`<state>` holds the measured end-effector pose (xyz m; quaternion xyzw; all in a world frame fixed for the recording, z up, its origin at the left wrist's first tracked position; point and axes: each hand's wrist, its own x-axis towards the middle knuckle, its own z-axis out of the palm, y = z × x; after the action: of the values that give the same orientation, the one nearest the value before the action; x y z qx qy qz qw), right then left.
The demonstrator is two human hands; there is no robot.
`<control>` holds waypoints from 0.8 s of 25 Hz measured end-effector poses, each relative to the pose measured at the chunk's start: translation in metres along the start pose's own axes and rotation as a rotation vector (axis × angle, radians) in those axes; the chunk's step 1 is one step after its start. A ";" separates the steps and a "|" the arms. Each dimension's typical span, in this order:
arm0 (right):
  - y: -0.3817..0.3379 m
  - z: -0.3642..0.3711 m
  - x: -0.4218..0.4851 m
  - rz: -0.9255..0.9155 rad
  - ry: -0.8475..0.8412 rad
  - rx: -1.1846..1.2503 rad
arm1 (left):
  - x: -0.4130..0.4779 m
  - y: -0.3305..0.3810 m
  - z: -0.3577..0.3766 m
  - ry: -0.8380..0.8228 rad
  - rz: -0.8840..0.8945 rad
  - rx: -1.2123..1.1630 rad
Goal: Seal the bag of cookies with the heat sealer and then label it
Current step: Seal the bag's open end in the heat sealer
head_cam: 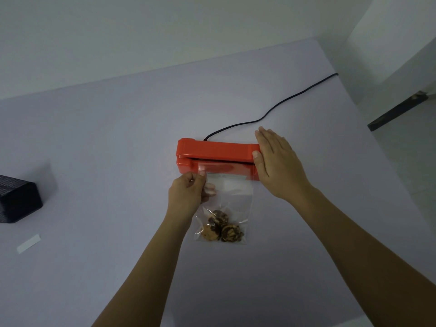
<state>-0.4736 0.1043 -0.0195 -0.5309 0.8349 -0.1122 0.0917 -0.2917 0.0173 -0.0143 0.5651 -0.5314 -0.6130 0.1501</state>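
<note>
A red heat sealer (212,152) lies across the middle of the white table (118,138), its lid arm slightly raised. A clear plastic bag (226,199) with cookies (221,226) at its bottom lies in front of it, its open top edge resting on the sealer's lower jaw. My left hand (188,193) pinches the bag's upper left corner. My right hand (276,161) lies flat with fingers extended on the right end of the sealer's lid. A white label strip (28,243) lies at the far left of the table.
A black power cord (271,112) runs from the sealer's back toward the table's far right edge. A dark box (16,201) stands at the left edge. A wall rises behind the table, and the floor shows at the right.
</note>
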 end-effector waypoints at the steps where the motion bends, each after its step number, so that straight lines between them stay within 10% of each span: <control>1: 0.000 0.000 0.000 0.000 0.002 0.000 | 0.000 0.000 0.000 0.000 0.002 -0.003; 20: 0.001 -0.003 0.002 -0.023 -0.068 0.028 | 0.006 -0.003 -0.005 0.005 0.023 0.029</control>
<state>-0.4763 0.1037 -0.0174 -0.5429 0.8234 -0.1067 0.1260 -0.2881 0.0110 -0.0191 0.5626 -0.5463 -0.6021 0.1500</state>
